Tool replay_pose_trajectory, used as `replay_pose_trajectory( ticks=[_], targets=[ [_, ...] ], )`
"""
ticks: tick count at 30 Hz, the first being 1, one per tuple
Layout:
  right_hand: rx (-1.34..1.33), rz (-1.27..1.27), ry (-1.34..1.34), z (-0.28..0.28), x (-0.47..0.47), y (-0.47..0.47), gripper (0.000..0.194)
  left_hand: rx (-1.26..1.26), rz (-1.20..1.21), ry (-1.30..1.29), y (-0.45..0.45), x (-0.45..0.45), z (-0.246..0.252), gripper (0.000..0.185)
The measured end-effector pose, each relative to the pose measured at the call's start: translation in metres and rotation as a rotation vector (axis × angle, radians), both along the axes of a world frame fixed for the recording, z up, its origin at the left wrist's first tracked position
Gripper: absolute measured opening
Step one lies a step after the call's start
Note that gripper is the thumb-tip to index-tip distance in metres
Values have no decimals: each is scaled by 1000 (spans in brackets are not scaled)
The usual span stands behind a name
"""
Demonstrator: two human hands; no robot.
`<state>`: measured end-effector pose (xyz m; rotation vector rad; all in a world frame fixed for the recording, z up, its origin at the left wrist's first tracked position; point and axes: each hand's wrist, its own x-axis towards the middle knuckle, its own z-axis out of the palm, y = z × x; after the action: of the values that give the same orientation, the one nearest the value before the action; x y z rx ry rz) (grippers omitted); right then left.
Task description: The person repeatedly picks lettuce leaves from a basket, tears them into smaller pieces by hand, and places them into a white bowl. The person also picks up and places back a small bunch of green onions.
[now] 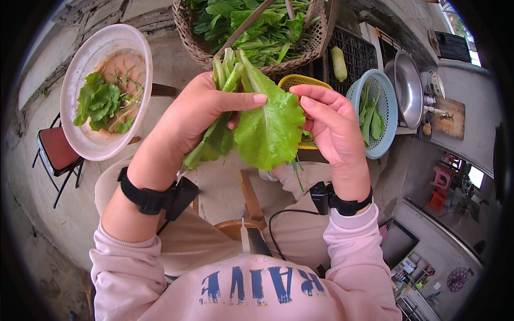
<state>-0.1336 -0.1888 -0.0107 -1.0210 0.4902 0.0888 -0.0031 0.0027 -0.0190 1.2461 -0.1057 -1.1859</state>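
Note:
My left hand (209, 100) grips a small bunch of leafy greens by the stalks, its thumb pressed flat across them. The broad, bright green leaf (269, 124) in front faces up, and darker leaves (215, 140) hang behind it. At that front leaf's right edge is my right hand (331, 116), thumb and forefinger close to the rim. Whether those fingers pinch the leaf is unclear, as some are hidden behind it. Thin green blades (298, 172) dangle below the leaf. Beyond my hands stands a woven basket (188, 36) heaped with greens (261, 32).
To the left is a pale plastic basin (68, 100) with leaves and scraps. A yellow basket (305, 80) sits partly behind my right hand. Further right are a blue colander (391, 112) with leaves, a steel basin (411, 88) and a pale green gourd (339, 64) on a black crate (357, 52).

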Motion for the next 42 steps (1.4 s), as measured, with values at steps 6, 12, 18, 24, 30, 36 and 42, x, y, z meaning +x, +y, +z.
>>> replay_pose_trajectory(
  ticks=[6,12,18,24,30,36,42],
  targets=[
    [36,10,-20,3,1,-2,28,15,31,-18,2,1,0,18],
    [-161,-9,-65,0,0,2,36,-1,40,-15,2,1,2,19],
    [-200,-78,-92,1,1,1,35,-48,78,-15,3,2,0,20],
    [-150,-120,-107,0,0,0,34,-64,71,-14,4,4,-2,18],
    [-134,-104,-59,0,0,0,31,-10,95,-7,14,10,-6,15],
    [-148,-140,-51,1,4,5,24,182,544,-561,115,79,-14,25],
    [-123,-86,-71,0,7,9,22,1227,666,-989,249,134,-46,29]
  ],
)
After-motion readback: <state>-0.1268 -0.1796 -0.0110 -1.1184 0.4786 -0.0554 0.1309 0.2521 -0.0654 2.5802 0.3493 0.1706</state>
